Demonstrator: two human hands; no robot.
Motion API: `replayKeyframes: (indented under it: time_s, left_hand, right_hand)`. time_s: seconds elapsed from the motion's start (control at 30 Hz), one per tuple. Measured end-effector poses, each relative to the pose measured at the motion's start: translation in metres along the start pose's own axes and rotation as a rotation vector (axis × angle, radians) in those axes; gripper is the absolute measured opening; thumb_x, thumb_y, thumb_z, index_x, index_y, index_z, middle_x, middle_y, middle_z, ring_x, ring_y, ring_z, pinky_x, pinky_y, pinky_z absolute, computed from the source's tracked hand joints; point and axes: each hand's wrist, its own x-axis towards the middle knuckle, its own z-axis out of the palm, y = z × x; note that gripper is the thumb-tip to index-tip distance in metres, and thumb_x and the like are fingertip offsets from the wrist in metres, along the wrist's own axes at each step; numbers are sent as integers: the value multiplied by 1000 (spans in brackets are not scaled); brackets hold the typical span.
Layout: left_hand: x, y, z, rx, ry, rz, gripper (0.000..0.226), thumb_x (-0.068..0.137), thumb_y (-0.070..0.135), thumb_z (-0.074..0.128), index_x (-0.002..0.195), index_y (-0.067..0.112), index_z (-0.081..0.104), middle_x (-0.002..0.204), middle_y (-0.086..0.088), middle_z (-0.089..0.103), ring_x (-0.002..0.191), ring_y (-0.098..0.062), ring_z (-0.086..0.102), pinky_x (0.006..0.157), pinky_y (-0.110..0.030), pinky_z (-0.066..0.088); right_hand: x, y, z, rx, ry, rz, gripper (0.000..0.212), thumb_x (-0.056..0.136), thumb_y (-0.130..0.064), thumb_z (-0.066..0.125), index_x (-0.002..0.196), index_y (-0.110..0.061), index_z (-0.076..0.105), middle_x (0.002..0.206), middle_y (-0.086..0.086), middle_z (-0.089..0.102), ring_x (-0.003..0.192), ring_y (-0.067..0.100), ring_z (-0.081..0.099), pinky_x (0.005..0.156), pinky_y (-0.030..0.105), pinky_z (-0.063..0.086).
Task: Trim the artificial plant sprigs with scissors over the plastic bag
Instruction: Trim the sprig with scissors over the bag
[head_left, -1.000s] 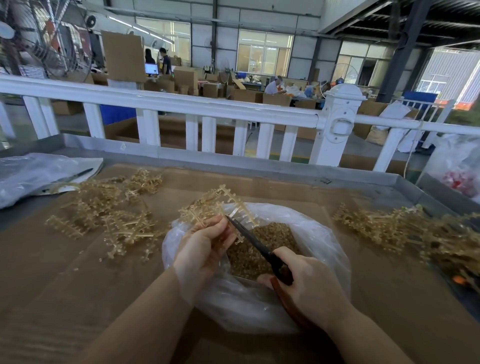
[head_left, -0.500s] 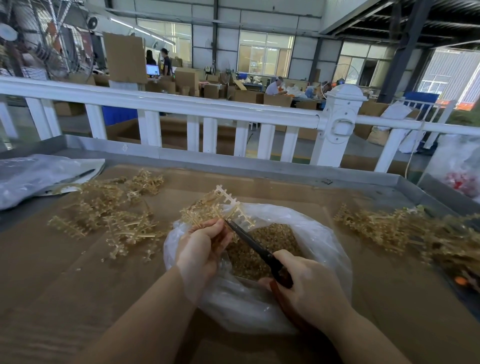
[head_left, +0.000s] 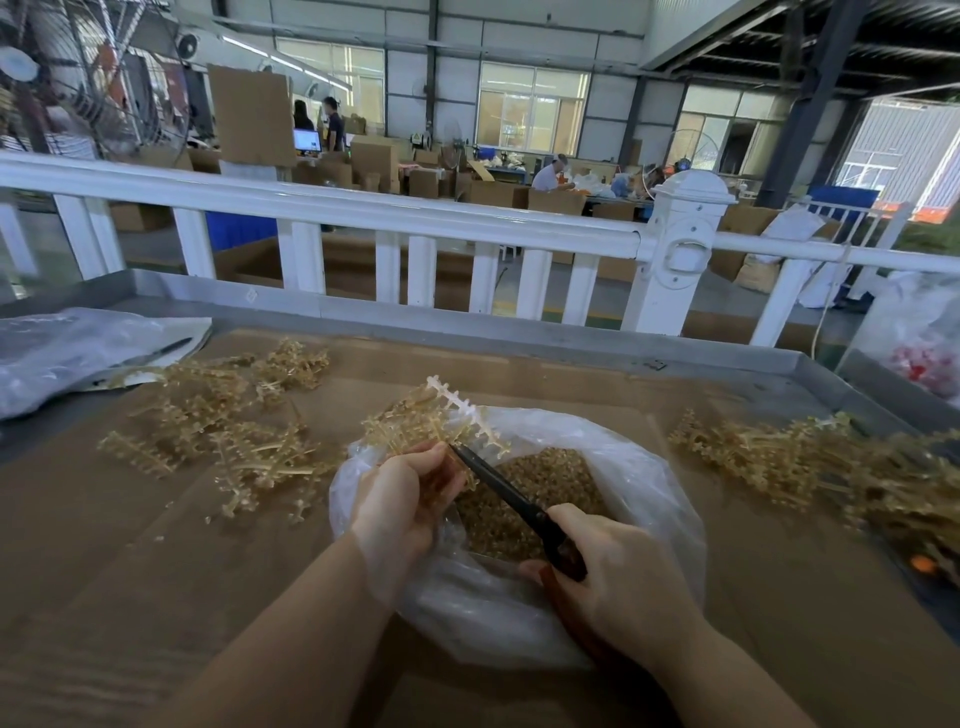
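No brand, label or legible writing can be made out anywhere. The left hand (head_left: 395, 499) is curled around a pale golden sprig (head_left: 431, 421), which is held just above the far rim of the plastic bag (head_left: 644, 488). The scissors (head_left: 511, 501) are gripped by the right hand (head_left: 613, 577), fingers wrapped round the reddish handles, and the black blades are seen nearly together, their tip pointed toward 11 o'clock and touching the sprig beside the left thumb. The bag is set at the middle of the brown worktop (head_left: 130, 561) and is filled with small golden trimmings (head_left: 545, 483). A loose pile of sprigs (head_left: 223, 421) is spread at 10 o'clock of the bag, and a second heap (head_left: 810, 462) lies at 3 o'clock. Compared with half a second earlier, hardly any change is seen: the same grip is kept by both hands, and the blades remain at the same spot on the sprig.
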Motion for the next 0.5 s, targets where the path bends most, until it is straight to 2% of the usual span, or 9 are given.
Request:
replayKeyframes:
  time_s: [0.13, 0.27, 0.43, 0.5]
  left_hand:
    - [-4, 2, -1, 61, -89, 29, 27, 86, 3, 61, 60, 4, 68, 55, -5, 63, 50, -14, 63, 56, -25, 54]
    - [-4, 4, 5, 46, -16, -3, 7, 86, 1, 62, 80, 0, 59, 48, -5, 62, 43, -14, 63, 46, -23, 55]
    - [-5, 5, 7, 41, 33, -31, 9, 84, 2, 65, 76, 2, 60, 49, -6, 64, 59, -19, 63, 42, -22, 53]
    - [-5, 5, 6, 44, 40, -32, 10, 84, 3, 65, 75, 2, 61, 49, -5, 64, 54, -17, 63, 42, -22, 53]
  right_hand:
    - [0, -2, -3, -4, 26, 9, 41, 82, -63, 45, 96, -28, 61, 68, -12, 59, 57, 1, 50, 49, 4, 29]
    - [-1, -1, -2, 3, -1, 6, 43, 82, -64, 44, 101, -29, 60, 74, -10, 62, 64, 5, 56, 52, 5, 30]
    - [0, -1, -2, -18, 5, -5, 32, 84, -53, 59, 101, -25, 62, 74, -10, 64, 63, 4, 56, 54, 3, 27]
    - [0, -1, -3, 1, 4, -9, 36, 84, -55, 55, 102, -25, 63, 76, -11, 64, 64, 4, 57, 56, 3, 29]
